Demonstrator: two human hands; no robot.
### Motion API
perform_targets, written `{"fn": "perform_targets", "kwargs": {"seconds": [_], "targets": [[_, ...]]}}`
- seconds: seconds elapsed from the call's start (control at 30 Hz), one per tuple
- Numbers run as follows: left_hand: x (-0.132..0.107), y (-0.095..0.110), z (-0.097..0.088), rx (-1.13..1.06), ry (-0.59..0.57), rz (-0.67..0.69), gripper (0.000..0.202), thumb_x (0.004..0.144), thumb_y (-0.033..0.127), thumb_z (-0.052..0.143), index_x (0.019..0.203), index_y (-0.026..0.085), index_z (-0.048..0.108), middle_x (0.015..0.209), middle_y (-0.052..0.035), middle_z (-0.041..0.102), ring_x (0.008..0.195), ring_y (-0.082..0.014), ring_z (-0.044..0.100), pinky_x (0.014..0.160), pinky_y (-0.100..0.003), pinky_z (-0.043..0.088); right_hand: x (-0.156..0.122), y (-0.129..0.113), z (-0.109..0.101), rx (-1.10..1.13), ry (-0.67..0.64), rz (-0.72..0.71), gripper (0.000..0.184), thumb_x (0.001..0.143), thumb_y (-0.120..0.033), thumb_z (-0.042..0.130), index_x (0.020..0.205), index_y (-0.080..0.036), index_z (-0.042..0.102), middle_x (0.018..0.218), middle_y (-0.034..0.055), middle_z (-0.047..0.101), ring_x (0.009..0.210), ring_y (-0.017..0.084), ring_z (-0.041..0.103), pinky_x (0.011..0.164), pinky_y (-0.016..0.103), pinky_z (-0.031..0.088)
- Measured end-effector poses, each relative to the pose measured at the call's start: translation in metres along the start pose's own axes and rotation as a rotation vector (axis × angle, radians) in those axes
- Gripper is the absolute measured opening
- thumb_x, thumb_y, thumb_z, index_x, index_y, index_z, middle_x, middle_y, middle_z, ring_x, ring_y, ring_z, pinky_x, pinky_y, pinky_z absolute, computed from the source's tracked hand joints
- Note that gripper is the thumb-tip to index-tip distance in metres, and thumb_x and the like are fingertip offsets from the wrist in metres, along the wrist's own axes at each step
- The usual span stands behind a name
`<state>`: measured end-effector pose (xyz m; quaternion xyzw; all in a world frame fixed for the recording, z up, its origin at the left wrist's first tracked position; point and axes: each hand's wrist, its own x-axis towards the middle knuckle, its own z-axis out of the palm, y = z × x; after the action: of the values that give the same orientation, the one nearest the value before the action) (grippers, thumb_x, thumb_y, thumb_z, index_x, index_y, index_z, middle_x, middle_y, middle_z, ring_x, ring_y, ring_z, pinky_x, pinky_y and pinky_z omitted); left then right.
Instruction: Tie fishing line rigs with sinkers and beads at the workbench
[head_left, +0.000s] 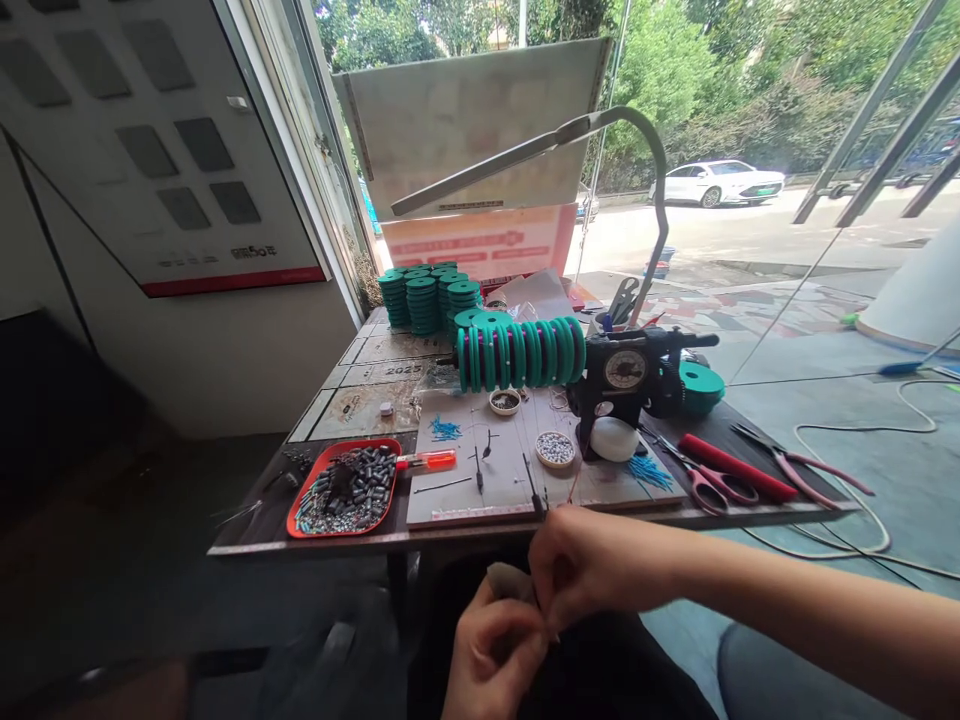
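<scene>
My left hand is closed in a pinch in front of the table edge, over my dark-clothed lap. A greyish covering shows on one of its fingers. Right beside it, my right hand reaches in from the right, its thumb and finger pressed together. The fingertips of both hands meet, and whatever they pinch is too small or hidden to make out. Just beyond the hands, a small dark weight-like piece on a thin stem lies at the front of the pale board. A similar dark piece lies farther left.
A red tray of small metal parts stands left. Behind the board, a black winding device carries green spools. A dish of small beads sits mid-board. Scissors, a red rod and pliers lie right.
</scene>
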<state>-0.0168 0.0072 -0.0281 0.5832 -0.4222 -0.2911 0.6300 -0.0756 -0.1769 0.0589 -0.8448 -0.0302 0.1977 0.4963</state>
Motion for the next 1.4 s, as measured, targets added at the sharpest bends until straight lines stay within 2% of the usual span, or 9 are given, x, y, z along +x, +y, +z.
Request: {"fn": "perform_targets", "kwargs": {"seconds": [0.1, 0.27, 0.37, 0.53, 0.67, 0.87, 1.0, 1.17, 1.4], "targets": [[-0.001, 0.003, 0.001, 0.083, 0.033, 0.002, 0.022, 0.083, 0.032, 0.057, 0.073, 0.015, 0.066, 0.080, -0.0035, 0.046, 0.076, -0.0087, 0.046, 0.068, -0.018, 0.037, 0.000, -0.004, 0.000, -0.011, 0.009, 0.054, 0.012, 0.064, -0.011, 0.074, 0.076, -0.008, 0.071, 0.061, -0.0035, 0.057, 0.056, 0.005, 0.047, 0.049, 0.012, 0.033], [-0.005, 0.011, 0.010, 0.218, 0.219, 0.019, 0.022, 0.081, 0.035, 0.060, 0.071, 0.018, 0.069, 0.077, -0.0025, 0.049, 0.068, -0.0063, 0.046, 0.061, -0.017, 0.033, 0.001, -0.010, 0.000, -0.020, 0.019, 0.090, 0.012, 0.064, -0.012, 0.073, 0.076, -0.009, 0.072, 0.058, -0.0043, 0.056, 0.054, 0.004, 0.047, 0.046, 0.012, 0.032], [-0.005, 0.013, 0.014, 0.241, 0.243, 0.019, 0.021, 0.082, 0.034, 0.059, 0.071, 0.019, 0.069, 0.077, -0.0024, 0.050, 0.067, -0.0062, 0.047, 0.060, -0.017, 0.033, 0.002, -0.010, 0.001, -0.041, 0.033, 0.085, 0.011, 0.062, -0.011, 0.073, 0.074, -0.009, 0.072, 0.056, -0.0043, 0.054, 0.052, 0.005, 0.046, 0.045, 0.012, 0.031], [-0.003, 0.010, 0.010, 0.167, 0.201, -0.001, 0.024, 0.081, 0.036, 0.060, 0.069, 0.017, 0.068, 0.076, -0.0034, 0.049, 0.070, -0.0083, 0.047, 0.063, -0.018, 0.035, 0.002, -0.007, 0.002, -0.076, 0.062, 0.053, 0.010, 0.061, -0.008, 0.073, 0.070, -0.009, 0.071, 0.055, -0.0038, 0.054, 0.053, 0.005, 0.046, 0.046, 0.013, 0.031], [-0.002, 0.005, 0.003, 0.151, 0.060, 0.010, 0.021, 0.083, 0.032, 0.056, 0.075, 0.017, 0.068, 0.080, -0.0041, 0.048, 0.075, -0.0096, 0.048, 0.067, -0.019, 0.037, 0.003, -0.007, -0.001, -0.046, 0.005, 0.035, 0.009, 0.065, -0.008, 0.071, 0.074, -0.009, 0.072, 0.059, -0.0031, 0.056, 0.055, 0.005, 0.047, 0.048, 0.013, 0.033], [-0.002, 0.005, 0.005, 0.141, 0.103, 0.038, 0.017, 0.083, 0.029, 0.057, 0.075, 0.019, 0.068, 0.079, -0.0033, 0.049, 0.075, -0.0093, 0.049, 0.068, -0.019, 0.037, 0.001, -0.011, 0.002, -0.080, 0.043, 0.040, 0.010, 0.063, -0.008, 0.070, 0.073, -0.008, 0.072, 0.057, -0.0031, 0.055, 0.054, 0.005, 0.047, 0.047, 0.013, 0.032], [-0.001, 0.005, 0.006, 0.142, 0.155, -0.008, 0.021, 0.082, 0.033, 0.058, 0.071, 0.017, 0.067, 0.078, -0.0035, 0.048, 0.073, -0.0091, 0.047, 0.066, -0.019, 0.036, 0.000, -0.010, 0.001, -0.068, 0.041, 0.046, 0.010, 0.064, -0.007, 0.070, 0.073, -0.008, 0.071, 0.058, -0.0033, 0.055, 0.055, 0.005, 0.047, 0.047, 0.013, 0.032], [-0.001, 0.000, -0.002, 0.176, 0.002, -0.011, 0.025, 0.085, 0.034, 0.054, 0.075, 0.015, 0.066, 0.080, -0.0050, 0.047, 0.075, -0.0104, 0.046, 0.066, -0.020, 0.036, 0.003, -0.009, -0.004, -0.039, -0.026, 0.032, 0.010, 0.067, -0.007, 0.070, 0.076, -0.008, 0.072, 0.060, -0.0030, 0.057, 0.057, 0.005, 0.049, 0.050, 0.012, 0.035], [-0.001, -0.002, 0.005, 0.084, 0.050, -0.020, 0.026, 0.083, 0.036, 0.056, 0.071, 0.015, 0.066, 0.079, -0.0045, 0.048, 0.075, -0.0104, 0.046, 0.068, -0.020, 0.035, 0.001, -0.009, -0.002, -0.062, 0.008, 0.002, 0.009, 0.066, -0.007, 0.070, 0.074, -0.008, 0.072, 0.059, -0.0025, 0.056, 0.057, 0.006, 0.048, 0.049, 0.013, 0.032]]}}
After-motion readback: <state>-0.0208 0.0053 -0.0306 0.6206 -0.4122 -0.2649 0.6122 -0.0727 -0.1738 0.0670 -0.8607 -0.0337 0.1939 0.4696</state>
